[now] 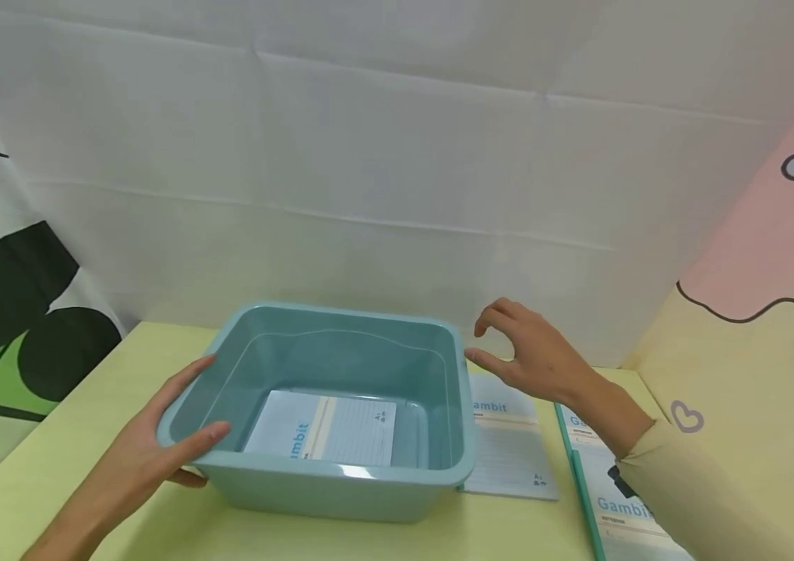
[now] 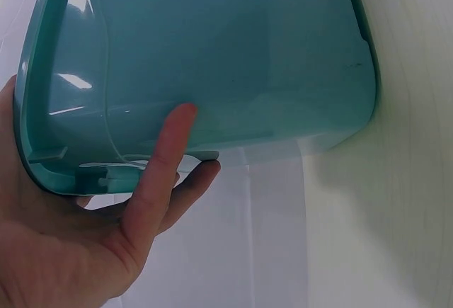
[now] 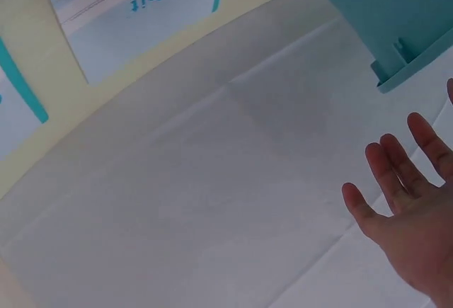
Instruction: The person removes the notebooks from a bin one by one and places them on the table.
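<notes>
A blue-green plastic basin (image 1: 326, 495) stands on the table with a Gambit notebook (image 1: 361, 432) lying flat inside it. At its front left corner, my left hand (image 1: 126, 460) grips the rim, thumb over the top and fingers beneath; the left wrist view shows this same hand (image 2: 85, 244) at the basin's edge (image 2: 233, 53). Just off the right rim hovers my right hand (image 1: 540, 358), holding nothing, its fingers loosely bent. In the right wrist view its spread fingers are apart from the basin (image 3: 403, 10). Another Gambit notebook (image 1: 509, 460) lies right of the basin, partly hidden by it.
Further right, more notebooks with green spines (image 1: 624, 506) overlap one another, partly covered by my right sleeve (image 1: 705, 491). A white cloth (image 1: 397, 156) hangs behind the pale yellow table (image 1: 151, 358). A printed pink and yellow panel (image 1: 775, 312) borders the right side.
</notes>
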Demonstrator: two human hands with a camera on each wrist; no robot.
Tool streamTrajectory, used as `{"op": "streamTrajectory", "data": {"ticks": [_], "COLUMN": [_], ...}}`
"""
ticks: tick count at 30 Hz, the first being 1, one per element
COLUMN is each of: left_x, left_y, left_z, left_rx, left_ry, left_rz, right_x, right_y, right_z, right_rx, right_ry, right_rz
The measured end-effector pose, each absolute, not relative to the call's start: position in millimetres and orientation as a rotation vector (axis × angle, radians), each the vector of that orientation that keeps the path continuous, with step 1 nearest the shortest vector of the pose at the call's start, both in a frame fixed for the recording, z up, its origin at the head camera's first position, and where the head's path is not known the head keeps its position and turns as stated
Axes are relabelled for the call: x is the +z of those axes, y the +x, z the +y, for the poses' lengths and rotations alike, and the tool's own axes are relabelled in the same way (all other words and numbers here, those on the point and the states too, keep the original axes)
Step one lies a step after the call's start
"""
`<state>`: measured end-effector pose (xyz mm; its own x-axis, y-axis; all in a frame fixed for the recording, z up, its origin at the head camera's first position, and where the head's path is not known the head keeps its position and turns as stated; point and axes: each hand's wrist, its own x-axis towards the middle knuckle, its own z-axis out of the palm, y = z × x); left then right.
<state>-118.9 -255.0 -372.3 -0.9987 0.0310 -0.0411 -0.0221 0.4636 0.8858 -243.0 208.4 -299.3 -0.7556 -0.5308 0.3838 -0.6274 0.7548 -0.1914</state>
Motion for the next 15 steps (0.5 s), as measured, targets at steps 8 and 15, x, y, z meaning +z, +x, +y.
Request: {"op": "streamTrajectory", "data": {"ticks": [8, 15], "left_x": [-375.8, -375.6], "left_y": [-118.8, -120.0], "left_z": [-255.9, -256.5], "left_rx": [1.573, 1.572], "left_ry": [-0.003, 0.006], "left_rz": [2.65, 2.655], "right_x": [-287.8, -274.1], "right_y": [-241.1, -243.3], "right_z": [172.7, 146.5], "right_rx": [0.365, 0.329], "right_ry": [1.066, 1.165], "right_rz": [-2.604, -2.57]}}
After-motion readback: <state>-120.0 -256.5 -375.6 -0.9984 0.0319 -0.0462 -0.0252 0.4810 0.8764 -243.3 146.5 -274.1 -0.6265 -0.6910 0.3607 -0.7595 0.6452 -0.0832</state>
